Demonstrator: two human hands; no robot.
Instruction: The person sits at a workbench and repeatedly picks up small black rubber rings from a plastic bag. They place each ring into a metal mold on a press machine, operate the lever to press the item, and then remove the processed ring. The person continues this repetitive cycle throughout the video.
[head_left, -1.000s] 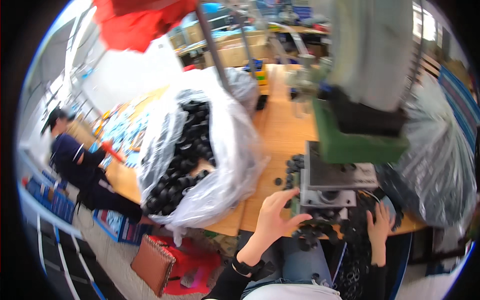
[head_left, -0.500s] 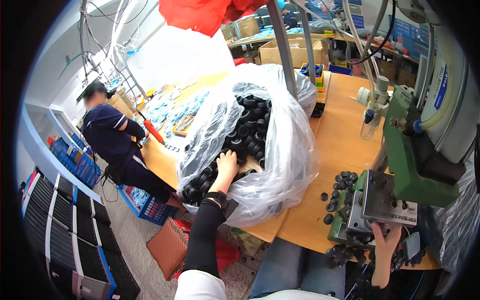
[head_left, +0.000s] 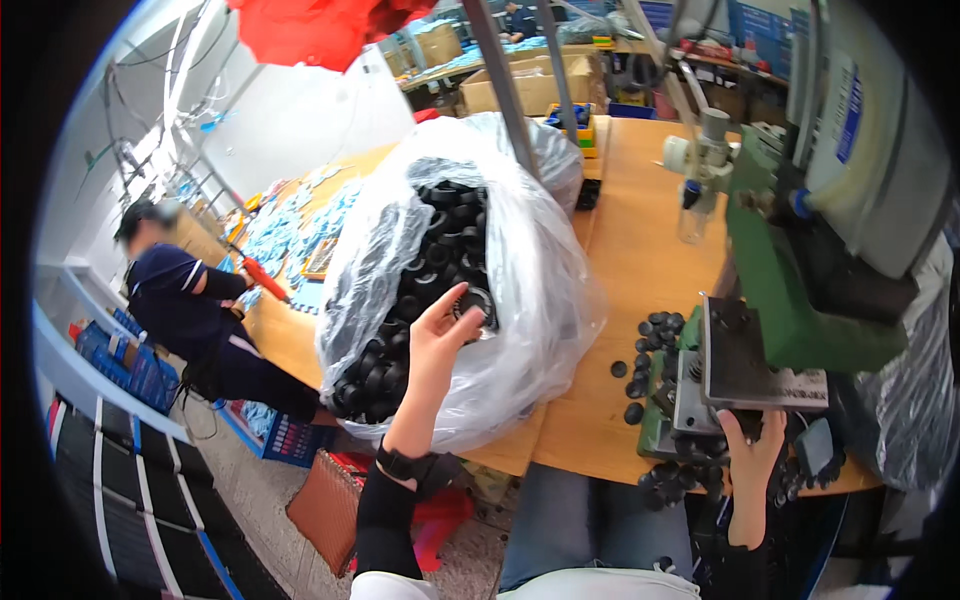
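My left hand is raised over the mouth of a clear plastic bag. Between its thumb and fingers is a black ring-shaped part, its ridged inside showing. Many similar black round parts fill the bag. At the front of a green press, my right hand reaches up to the lower edge of a steel block. Its thumb and fingers are spread, and I see nothing held between them. The fingertips sit close under the block, so contact is hard to judge.
Small black caps lie left of the press, with more along the table's front edge. A co-worker stands at the left, holding a red tool. An upright metal post rises behind the bag.
My left hand has lifted from the pile in the bag, with a black ring-shaped part now at its fingers. My right hand stays at the press. The whole view has shifted.
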